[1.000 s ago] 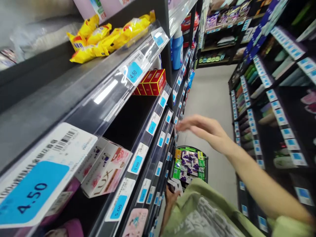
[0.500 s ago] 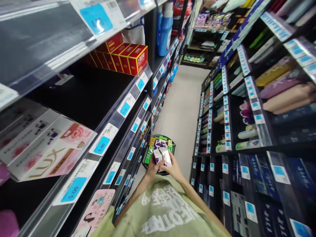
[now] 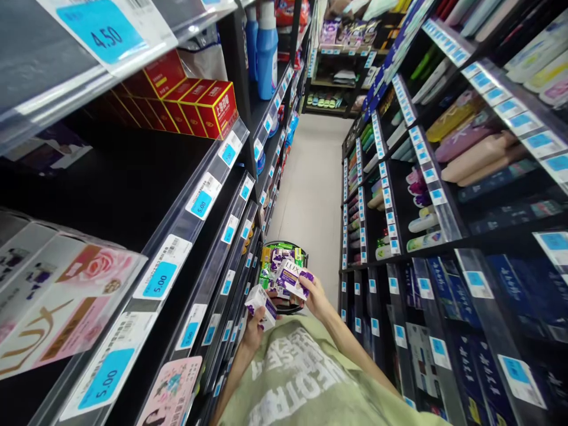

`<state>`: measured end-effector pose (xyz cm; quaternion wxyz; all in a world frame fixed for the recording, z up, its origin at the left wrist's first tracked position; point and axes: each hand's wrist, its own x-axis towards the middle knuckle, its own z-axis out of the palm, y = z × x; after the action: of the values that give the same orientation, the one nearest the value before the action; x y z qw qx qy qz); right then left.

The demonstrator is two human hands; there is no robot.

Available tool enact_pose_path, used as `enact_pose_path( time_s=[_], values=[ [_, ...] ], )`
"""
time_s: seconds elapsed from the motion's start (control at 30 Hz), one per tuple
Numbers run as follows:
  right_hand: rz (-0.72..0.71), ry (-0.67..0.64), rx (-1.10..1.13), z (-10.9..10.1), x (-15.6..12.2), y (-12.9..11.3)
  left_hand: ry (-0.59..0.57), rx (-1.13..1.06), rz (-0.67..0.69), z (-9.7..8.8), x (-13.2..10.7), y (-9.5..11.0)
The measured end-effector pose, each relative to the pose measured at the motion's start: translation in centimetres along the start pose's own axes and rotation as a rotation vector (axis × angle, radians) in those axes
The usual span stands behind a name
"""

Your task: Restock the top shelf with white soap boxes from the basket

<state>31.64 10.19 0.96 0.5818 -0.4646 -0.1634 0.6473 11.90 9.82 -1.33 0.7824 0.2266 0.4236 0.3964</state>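
My left hand (image 3: 253,329) grips a white and purple soap box (image 3: 261,306), held tilted near the shelf side. In my right hand (image 3: 316,294) is a second soap box (image 3: 290,278), with "LUX" printed across its white and purple face. Both boxes are apart, in front of my body. Below them a round dark-rimmed basket (image 3: 305,255) stands on the floor, holding green, purple and orange packs (image 3: 276,258). The held boxes partly hide the basket.
On the left shelf sit pink LUX boxes (image 3: 84,296), red boxes (image 3: 195,106) and blue bottles (image 3: 267,53). Price tags (image 3: 160,275) line its edge. Shelves of slippers and packs (image 3: 479,157) flank the right. Pale floor (image 3: 306,177) runs between them.
My hands have moved apart. The boxes, held close together before, are now separate, one in each hand. The view has shifted, so the shelves sit further left.
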Motion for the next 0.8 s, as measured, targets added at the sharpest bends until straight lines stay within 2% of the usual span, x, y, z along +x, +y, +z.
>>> enact_pose_path(
  time_s=[0.07, 0.13, 0.4, 0.57, 0.67, 0.73, 0.8],
  values=[
    [-0.036, 0.016, -0.071, 0.0, 0.1, 0.0, 0.046, -0.030, -0.007, -0.4, -0.2, -0.2],
    [-0.066, 0.015, -0.111, 0.1, 0.2, -0.1, 0.045, -0.048, 0.000, -0.5, -0.1, -0.2],
    [-0.076, 0.020, -0.227, 1.3, 0.5, -1.8, -0.053, 0.011, -0.005, 0.7, 1.6, 1.1],
    [-0.098, 0.014, -0.245, 1.4, 0.8, -1.8, -0.128, 0.041, 0.012, 1.0, 1.9, 1.5],
    [-0.067, 0.032, -0.145, 1.5, 1.0, -1.6, -0.141, 0.054, 0.017, 0.8, 1.8, 1.4],
    [-0.014, 0.047, 0.013, 1.6, 1.0, -1.6, -0.153, 0.058, 0.028, 0.5, 1.8, 1.2],
    [0.073, -0.005, 0.184, 1.7, 0.8, -1.7, -0.164, 0.067, 0.034, 0.3, 1.8, 1.0]
  ],
)
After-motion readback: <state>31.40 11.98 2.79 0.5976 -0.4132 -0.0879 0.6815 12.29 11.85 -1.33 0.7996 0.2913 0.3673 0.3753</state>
